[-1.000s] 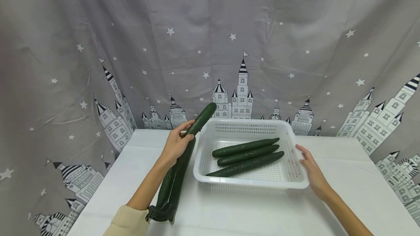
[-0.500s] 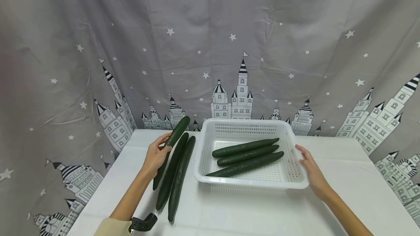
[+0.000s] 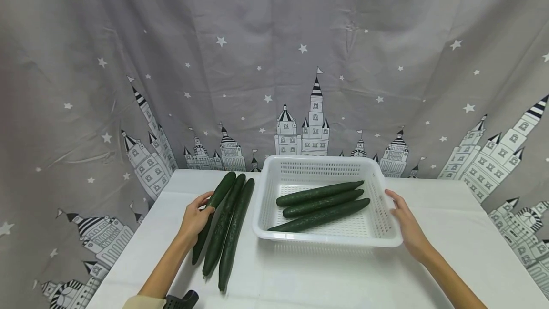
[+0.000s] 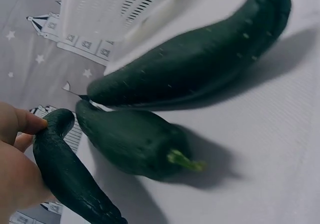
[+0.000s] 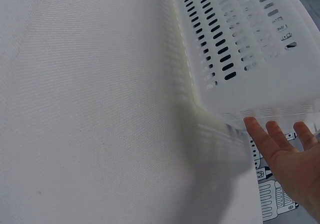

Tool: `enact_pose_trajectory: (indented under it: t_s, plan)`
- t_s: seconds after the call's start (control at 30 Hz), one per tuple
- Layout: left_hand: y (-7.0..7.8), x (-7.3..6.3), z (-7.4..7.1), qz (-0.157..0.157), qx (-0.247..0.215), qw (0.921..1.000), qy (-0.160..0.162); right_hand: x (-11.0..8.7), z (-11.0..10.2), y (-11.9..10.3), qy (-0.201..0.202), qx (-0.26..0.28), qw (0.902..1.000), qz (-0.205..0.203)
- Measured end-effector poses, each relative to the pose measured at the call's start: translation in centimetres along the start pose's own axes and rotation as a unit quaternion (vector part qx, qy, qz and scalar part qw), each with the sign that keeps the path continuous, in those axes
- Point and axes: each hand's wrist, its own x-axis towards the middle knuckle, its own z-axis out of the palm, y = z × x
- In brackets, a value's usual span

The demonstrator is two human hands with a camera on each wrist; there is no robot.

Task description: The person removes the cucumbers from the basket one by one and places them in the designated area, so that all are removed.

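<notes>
In the head view, my left hand (image 3: 195, 216) pinches a long dark green cucumber (image 3: 222, 190) between thumb and fingers. That cucumber (image 4: 70, 176) slants along the left side of two others on the table, a middle cucumber (image 3: 224, 228) and a right cucumber (image 3: 237, 232). My right hand (image 3: 409, 228) touches the right side of a white plastic basket (image 3: 328, 238). The right wrist view shows its fingers (image 5: 262, 136) extended against the basket wall (image 5: 270, 96). Inside the basket, three cucumbers (image 3: 321, 193) lie roughly parallel, slanting up to the right.
A white cloth (image 3: 309, 278) covers the table beneath everything. Behind its back edge hangs a grey curtain (image 3: 240, 70) printed with stars and castles. A black wrist strap (image 3: 182, 301) shows at my left wrist.
My left hand has moved left and toward me with its cucumber, lowering it beside the two on the table. The basket and my right hand have stayed in place.
</notes>
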Motion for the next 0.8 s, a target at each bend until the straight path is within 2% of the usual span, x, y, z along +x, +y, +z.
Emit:
enact_pose_trajectory:
  t_s: [0.13,0.5,0.8]
  plan:
    - [-0.7,0.0,-0.1,-0.007,-0.002,1.0,-0.005,0.0,0.1,-0.1,0.0,0.0,1.0,-0.001]
    - [-1.6,0.4,0.4,-0.022,-0.011,0.9996,0.011,0.0,0.0,-0.2,0.0,0.018,0.9998,-0.003]
    - [-2.3,0.4,0.3,-0.027,-0.019,0.9994,0.0,0.1,0.0,-0.2,-0.001,0.014,0.9999,-0.002]
